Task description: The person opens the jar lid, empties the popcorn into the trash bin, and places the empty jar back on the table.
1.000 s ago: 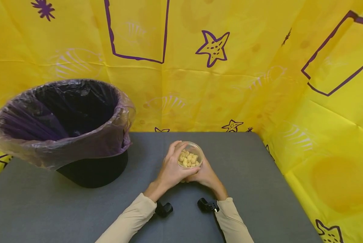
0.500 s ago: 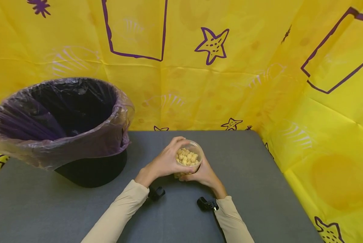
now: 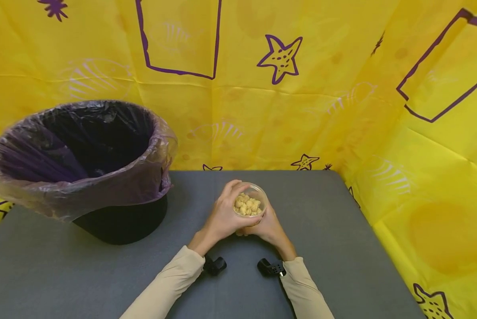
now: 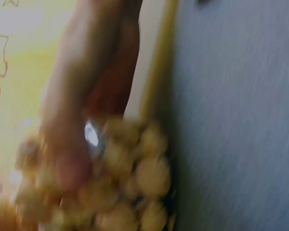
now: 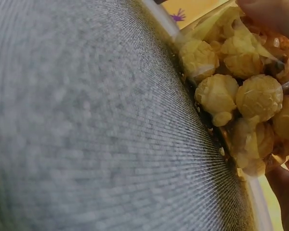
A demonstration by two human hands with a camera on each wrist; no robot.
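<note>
A clear round plastic tub [image 3: 258, 191] of pale yellow popcorn [image 3: 247, 205] stands at the middle of the table, its open top facing up in the head view. My left hand [image 3: 223, 217] grips it from the left, fingers curled round the far side and thumb along the near rim. On the right side my right hand [image 3: 269, 225] holds the tub lower down, partly behind the left thumb. Rounded popcorn pieces [image 5: 259, 98] press against the clear wall in the right wrist view. The left wrist view is blurred, with a thumb [image 4: 72, 168] over the popcorn.
A black bin [image 3: 122, 223] lined with a translucent purplish bag [image 3: 95, 195] stands at the left of the grey table [image 3: 334, 248]. Yellow patterned cloth [image 3: 246, 128] hangs behind and to the right. Black wrist cameras [image 3: 215, 266] sit at both cuffs.
My left forearm swung out leftward half a second ago, showing more of the tub's side, and is now back near its earlier place. My right hand stays on the tub.
</note>
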